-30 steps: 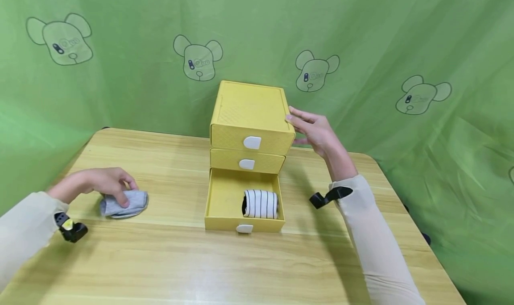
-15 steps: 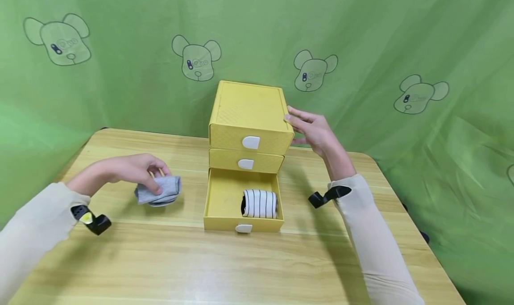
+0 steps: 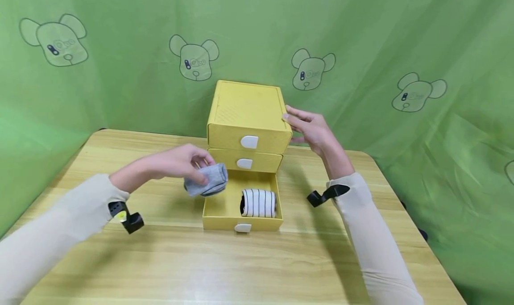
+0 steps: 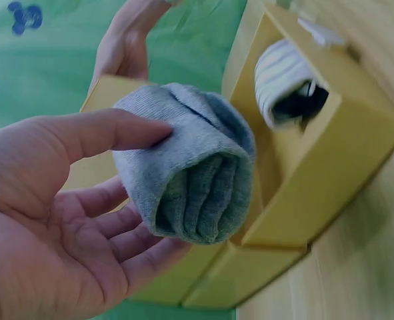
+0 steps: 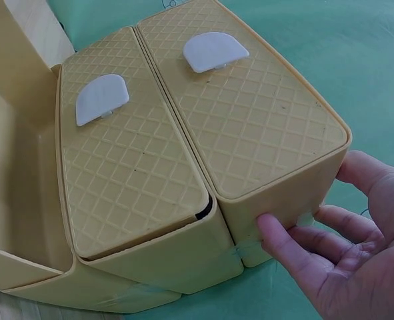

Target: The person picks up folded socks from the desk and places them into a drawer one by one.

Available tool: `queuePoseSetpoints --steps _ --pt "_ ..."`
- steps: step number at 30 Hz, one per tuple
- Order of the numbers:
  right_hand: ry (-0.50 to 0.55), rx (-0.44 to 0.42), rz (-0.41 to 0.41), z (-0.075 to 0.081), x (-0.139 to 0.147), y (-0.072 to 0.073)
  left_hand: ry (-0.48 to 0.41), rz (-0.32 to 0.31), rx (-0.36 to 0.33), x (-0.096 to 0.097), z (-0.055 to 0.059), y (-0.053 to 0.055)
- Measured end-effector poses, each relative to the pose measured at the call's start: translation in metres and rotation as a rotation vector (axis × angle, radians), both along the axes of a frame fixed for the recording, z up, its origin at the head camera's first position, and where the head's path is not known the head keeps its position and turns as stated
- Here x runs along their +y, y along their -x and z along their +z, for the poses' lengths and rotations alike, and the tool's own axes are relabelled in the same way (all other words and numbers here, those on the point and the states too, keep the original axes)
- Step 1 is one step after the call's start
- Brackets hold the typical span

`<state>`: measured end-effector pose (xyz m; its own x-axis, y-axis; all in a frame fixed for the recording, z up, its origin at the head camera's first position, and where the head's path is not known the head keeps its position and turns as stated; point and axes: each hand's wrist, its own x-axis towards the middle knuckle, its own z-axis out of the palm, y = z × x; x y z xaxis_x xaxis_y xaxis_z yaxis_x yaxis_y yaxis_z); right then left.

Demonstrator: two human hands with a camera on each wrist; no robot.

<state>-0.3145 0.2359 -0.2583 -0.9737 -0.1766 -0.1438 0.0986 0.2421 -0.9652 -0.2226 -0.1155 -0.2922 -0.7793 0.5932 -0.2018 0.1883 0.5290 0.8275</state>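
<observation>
My left hand (image 3: 185, 164) pinches a rolled-up pair of grey socks (image 3: 209, 181) between thumb and fingers, above the left side of the pulled-out bottom drawer (image 3: 242, 224). Close up in the left wrist view, the grey socks (image 4: 183, 160) show their folded layers at one end. A white, black-striped roll of cloth (image 3: 260, 203) lies in the right part of that drawer; its inside is dark. My right hand (image 3: 315, 131) rests against the right side of the yellow drawer cabinet (image 3: 249, 106). In the right wrist view, extended fingers (image 5: 283, 247) touch its side wall.
Two upper drawers, the top one (image 3: 229, 137) and the middle one (image 3: 225, 160), are closed, each with a white tab handle. The cabinet stands near the back of a wooden table (image 3: 192, 260). Behind it hangs a green curtain (image 3: 136, 73).
My left hand has lifted the grey socks off the table at left and carried them right, to the bottom drawer. My right hand stays at the cabinet's side.
</observation>
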Motion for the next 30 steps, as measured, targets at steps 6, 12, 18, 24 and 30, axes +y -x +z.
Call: queuePoseSetpoints --steps 6,12,18,24,30 --pt "-0.006 0.007 0.001 0.000 -0.001 0.000 -0.014 -0.007 0.023 0.028 0.006 0.002" --pt "-0.004 0.005 -0.002 -0.001 -0.001 0.000 0.018 -0.020 0.046 0.048 0.010 0.006" --pt "-0.001 0.001 -0.005 -0.001 -0.001 0.000 0.075 -0.046 0.071 0.061 0.008 0.009" --pt "0.003 -0.002 -0.010 -0.001 0.000 0.001 0.175 -0.105 0.126 0.068 0.005 0.012" --pt "-0.001 -0.003 -0.009 -0.001 0.000 0.001 0.261 -0.165 0.171 0.071 0.001 0.014"
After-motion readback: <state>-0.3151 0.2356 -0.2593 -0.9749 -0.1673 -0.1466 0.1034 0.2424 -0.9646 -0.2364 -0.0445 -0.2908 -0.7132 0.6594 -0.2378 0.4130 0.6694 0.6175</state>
